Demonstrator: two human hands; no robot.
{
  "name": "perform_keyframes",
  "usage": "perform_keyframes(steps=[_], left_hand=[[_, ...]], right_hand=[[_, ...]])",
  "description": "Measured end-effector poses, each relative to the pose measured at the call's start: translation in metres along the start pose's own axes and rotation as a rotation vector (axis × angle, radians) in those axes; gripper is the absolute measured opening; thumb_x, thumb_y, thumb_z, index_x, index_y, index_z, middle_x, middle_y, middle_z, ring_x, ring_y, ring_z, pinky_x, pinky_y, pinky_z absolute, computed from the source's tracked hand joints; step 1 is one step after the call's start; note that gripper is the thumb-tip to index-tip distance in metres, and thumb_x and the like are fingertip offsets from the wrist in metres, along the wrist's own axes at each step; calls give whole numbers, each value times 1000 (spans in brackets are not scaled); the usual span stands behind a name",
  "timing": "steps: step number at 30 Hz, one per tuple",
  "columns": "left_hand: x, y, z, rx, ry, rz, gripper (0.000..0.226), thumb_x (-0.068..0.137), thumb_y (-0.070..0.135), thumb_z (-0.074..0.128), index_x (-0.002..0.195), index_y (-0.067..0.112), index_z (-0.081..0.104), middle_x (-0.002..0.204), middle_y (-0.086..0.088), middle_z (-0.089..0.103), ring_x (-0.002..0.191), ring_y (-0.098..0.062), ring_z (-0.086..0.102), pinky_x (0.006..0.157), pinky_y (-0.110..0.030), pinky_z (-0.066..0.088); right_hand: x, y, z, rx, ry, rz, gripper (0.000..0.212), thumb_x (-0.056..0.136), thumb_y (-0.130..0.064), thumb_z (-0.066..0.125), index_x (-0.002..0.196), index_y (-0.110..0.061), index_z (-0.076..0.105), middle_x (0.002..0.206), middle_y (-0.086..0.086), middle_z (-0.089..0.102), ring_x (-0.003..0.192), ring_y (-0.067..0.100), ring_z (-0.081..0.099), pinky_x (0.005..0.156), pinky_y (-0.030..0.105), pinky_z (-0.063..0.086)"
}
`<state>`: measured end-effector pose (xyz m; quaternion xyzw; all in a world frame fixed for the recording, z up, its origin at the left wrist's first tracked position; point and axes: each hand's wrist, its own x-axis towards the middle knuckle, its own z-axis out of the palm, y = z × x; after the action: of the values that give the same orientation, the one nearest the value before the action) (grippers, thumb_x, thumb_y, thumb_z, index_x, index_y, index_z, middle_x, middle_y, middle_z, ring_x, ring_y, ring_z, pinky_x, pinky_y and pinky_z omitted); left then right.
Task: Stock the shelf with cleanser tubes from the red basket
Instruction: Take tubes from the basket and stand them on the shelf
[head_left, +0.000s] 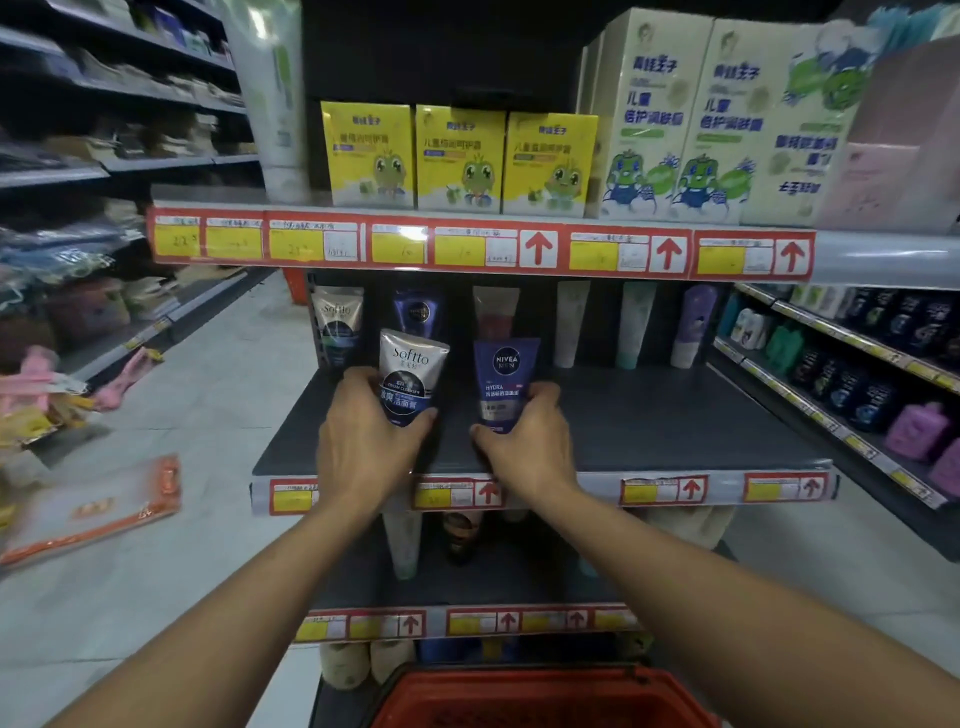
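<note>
Both hands are up at the shelf (675, 415). The left hand (358, 441) fingers wrap the white tube (410, 376); the right hand (530, 441) fingers clasp the blue tube (504, 382). Each tube stands upright, cap down, over the shelf's front half. Six tubes line the back, and the red basket (545, 699) waits below.

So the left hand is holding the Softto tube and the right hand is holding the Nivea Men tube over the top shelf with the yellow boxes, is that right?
Not quite. The head view shows the left hand holding the Softto tube and the right hand holding the Nivea Men tube over the dark middle shelf, one level below the yellow boxes.
</note>
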<state>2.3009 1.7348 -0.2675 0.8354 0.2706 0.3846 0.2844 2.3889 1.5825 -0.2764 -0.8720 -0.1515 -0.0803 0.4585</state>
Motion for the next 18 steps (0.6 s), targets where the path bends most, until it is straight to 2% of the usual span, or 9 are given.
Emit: perform_keyframes(steps=[6,9,13,18], left_hand=[[10,-20,8,-40,-1,-46,70,74,51,89,123,18,51,121,-6,66,109,-30,67,83,-41,55],[8,-25,7,70,21,-51,77,70,63,85,125,21,52,119,-4,67,105,-28,68,80,-41,57],[11,-34,7,226,-30,-10,65,74,66,77,116,19,61,102,-5,77,92,-31,73,82,-42,57],[33,-40,4,268,-96,-105,69,73,67,80,117,19,59,107,-8,77,99,-35,72,85,-42,55]], right_hand=[[4,-2,19,-24,-9,-15,72,75,-35,89,126,-21,40,126,3,60,115,23,62,94,39,54],[3,-1,23,-101,24,-42,74,74,-43,85,130,-19,42,128,3,58,118,23,58,98,42,53],[8,-4,30,-223,-9,-68,50,77,-46,77,113,-19,54,112,2,62,107,25,62,85,40,56],[25,-21,47,-248,-78,-13,61,75,-48,86,118,-18,57,118,3,66,108,27,65,84,38,56]])
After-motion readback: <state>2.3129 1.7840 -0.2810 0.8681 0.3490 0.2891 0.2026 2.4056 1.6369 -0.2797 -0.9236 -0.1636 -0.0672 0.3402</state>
